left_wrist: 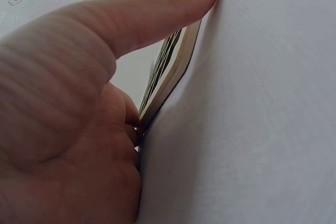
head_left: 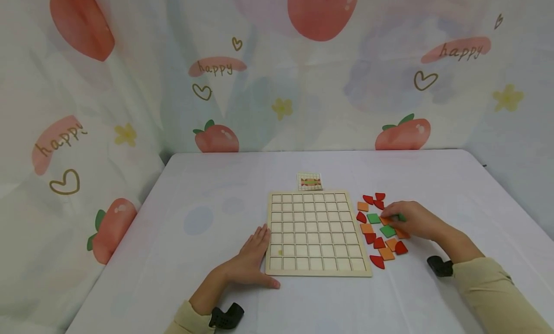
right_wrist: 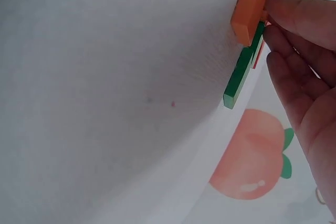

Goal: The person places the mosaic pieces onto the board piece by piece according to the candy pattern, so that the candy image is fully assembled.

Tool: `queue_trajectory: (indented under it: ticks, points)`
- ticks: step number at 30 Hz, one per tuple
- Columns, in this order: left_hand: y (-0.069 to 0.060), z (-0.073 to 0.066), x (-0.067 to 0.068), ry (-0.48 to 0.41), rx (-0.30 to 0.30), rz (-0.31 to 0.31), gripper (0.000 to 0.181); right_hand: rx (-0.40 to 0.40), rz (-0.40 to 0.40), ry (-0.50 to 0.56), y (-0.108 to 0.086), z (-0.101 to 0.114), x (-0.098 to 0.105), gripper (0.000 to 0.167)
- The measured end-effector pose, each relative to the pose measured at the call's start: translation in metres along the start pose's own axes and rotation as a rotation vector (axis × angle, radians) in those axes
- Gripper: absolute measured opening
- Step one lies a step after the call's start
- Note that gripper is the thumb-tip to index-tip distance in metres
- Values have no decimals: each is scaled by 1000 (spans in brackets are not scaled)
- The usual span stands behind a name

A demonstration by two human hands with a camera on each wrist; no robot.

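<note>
A wooden grid board (head_left: 318, 273) lies flat on the table. My left hand (head_left: 248, 259) rests at its left edge, fingers straight along the side and thumb spread past the near corner. In the left wrist view the thumb (left_wrist: 157, 17) lies over the board's edge (left_wrist: 178, 59). Right of the board my right hand (head_left: 417, 223) is among loose tiles, its thumb and fingers pinching an orange square tile (head_left: 385, 221), partly hidden. Close by are a green tile (head_left: 388, 231) and, in the right wrist view, an orange tile (right_wrist: 249, 11) and a green tile (right_wrist: 239, 80).
Several red quarter-round tiles (head_left: 377, 262), orange squares (head_left: 386, 253) and green tiles (head_left: 373, 218) lie scattered along the board's right side. A small pattern card (head_left: 309, 181) sits behind the board. The white table (head_left: 207, 190) meets a printed curtain (head_left: 303, 93) at the back.
</note>
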State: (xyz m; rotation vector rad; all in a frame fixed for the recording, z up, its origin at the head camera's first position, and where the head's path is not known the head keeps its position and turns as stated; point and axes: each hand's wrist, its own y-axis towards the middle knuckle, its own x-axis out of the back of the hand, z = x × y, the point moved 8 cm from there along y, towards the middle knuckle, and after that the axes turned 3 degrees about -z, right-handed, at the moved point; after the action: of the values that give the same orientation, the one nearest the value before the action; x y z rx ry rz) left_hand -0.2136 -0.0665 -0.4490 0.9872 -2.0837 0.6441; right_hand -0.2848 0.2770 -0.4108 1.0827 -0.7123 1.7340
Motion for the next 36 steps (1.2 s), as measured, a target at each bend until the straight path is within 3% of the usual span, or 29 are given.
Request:
queue_trajectory:
  ticks: [9,21,30,36]
  points:
    - [1,1,-1,0,0,-2,121,-16,-6,9,-1,1,2,25]
    - [1,6,-3,10,15,-5,122,-10,-139,192,-6,18,12,32]
    - [1,4,-2,4,5,-9,121,-6,-170,240,-6,28,11,33]
    - [1,2,-1,14,5,-13,117,41,-225,248,-6,38,13,35]
